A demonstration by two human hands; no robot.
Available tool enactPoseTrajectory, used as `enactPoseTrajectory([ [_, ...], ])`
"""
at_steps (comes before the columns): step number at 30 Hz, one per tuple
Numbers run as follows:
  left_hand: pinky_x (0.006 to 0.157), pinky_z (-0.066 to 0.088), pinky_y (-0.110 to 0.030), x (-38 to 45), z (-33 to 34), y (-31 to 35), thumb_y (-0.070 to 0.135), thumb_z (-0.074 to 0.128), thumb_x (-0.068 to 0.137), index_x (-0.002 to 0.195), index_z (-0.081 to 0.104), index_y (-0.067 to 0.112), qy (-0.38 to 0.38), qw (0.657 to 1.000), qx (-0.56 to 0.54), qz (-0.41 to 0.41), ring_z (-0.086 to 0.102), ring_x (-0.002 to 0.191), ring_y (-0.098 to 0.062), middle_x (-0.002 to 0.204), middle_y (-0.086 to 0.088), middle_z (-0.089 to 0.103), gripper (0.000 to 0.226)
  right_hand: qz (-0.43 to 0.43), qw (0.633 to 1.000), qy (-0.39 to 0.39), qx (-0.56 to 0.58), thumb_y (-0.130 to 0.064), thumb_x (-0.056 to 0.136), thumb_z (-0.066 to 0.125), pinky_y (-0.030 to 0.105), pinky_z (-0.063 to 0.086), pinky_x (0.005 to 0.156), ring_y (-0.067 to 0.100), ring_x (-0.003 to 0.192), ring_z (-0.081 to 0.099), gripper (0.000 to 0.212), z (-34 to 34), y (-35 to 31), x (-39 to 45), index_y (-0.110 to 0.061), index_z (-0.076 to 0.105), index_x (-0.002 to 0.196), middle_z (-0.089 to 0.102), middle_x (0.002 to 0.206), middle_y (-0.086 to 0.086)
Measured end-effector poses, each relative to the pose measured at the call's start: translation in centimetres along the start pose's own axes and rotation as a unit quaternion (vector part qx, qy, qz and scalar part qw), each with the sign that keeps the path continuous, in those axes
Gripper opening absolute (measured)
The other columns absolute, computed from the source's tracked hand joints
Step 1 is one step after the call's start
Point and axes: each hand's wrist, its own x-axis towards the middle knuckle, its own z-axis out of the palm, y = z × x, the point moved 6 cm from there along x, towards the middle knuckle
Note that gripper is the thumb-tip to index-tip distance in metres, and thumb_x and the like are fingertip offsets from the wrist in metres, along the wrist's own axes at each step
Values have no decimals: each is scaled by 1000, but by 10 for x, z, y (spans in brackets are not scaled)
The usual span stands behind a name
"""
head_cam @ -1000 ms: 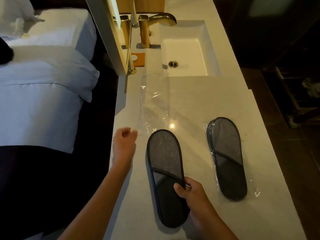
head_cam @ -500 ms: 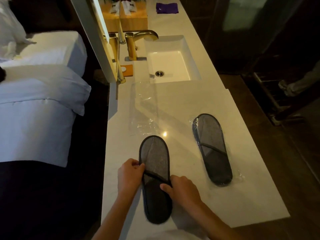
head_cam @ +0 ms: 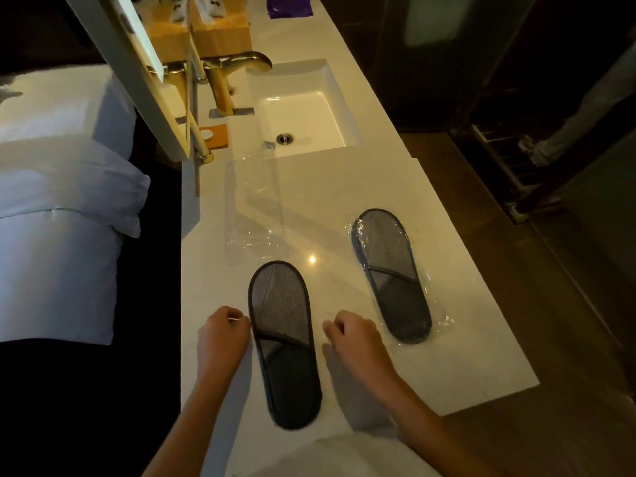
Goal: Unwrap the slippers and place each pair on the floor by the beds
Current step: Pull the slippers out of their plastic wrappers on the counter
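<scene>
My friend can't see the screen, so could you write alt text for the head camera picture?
Two bare hands, left hand and right hand, hover either side of an unwrapped grey slipper pair on a white vanity counter. A second slipper pair lies still plastic-wrapped to the right, an empty clear wrapper beyond, near the sink.

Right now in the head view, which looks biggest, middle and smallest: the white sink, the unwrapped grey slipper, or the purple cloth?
1. White rectangular sink basin
2. Unwrapped grey fabric slipper, though it is nearer the camera, so this order is unsure
3. Purple cloth, clearly smallest, farthest away
</scene>
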Motion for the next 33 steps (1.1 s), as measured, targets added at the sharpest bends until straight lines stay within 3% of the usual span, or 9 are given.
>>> enactPoseTrajectory([
  [4,68,47,-23,-11,-21,44,11,56,95,113,65,9,22,994,-82,67,62,82,-16,94,-2,65,20,21,980,166,111,-21,99,53,17,43,57,4,65,60,19,-85,32,3,-15,61,82,61,70,-3],
  [9,68,61,-35,-27,30,114,11,59,94,112,63,12,-177,955,-236,19,71,86,-25,96,-9,71,19,102,952,256,134,-10,97,54,27,55,76,16,85,64,13,-146,97,2,-8,66,102,69,96,6],
  [14,84,60,-48,-47,105,159,7,60,91,120,59,7,-298,932,-204,-26,72,89,-33,94,-18,71,30,157,967,165,119,-13,99,51,29,47,90,26,115,60,28,-144,142,23,-8,61,124,65,125,11],
  [21,70,60,-37,-46,149,177,19,68,87,122,49,11,-321,922,-203,-74,69,82,-26,101,-16,67,41,185,963,100,167,-15,94,57,44,57,93,29,103,67,22,-141,143,48,-12,65,114,69,112,10],
  [24,61,53,-31,-45,154,172,12,65,85,103,60,-6,-316,916,-223,-110,60,69,-21,86,-23,64,26,173,965,89,178,-14,89,63,39,57,81,26,91,67,18,-133,139,51,-8,71,105,72,100,11],
  [26,59,53,-28,-47,154,173,8,62,89,86,63,-3,-319,910,-234,-124,57,60,-18,71,-16,61,12,176,959,78,206,-14,89,67,32,57,69,21,79,66,16,-128,136,51,-6,71,102,72,93,11],
  [28,66,58,-34,-48,154,174,13,65,90,82,65,-1,-334,903,-237,-132,59,60,-18,68,-11,62,16,182,948,72,252,-13,88,69,31,58,65,20,73,66,13,-124,132,48,-3,72,96,72,85,11],
  [30,80,61,-42,-49,154,174,19,70,88,95,68,-4,-365,891,-235,-133,65,70,-24,77,-14,68,24,175,939,70,289,-11,88,69,28,54,62,18,70,64,9,-120,127,45,-2,73,90,70,78,9],
  [33,80,61,-41,-52,151,173,12,71,87,104,66,-8,-387,879,-248,-125,73,79,-30,90,-21,75,27,140,927,78,339,-7,87,68,29,50,65,19,72,62,8,-117,117,42,0,71,87,69,77,11],
])
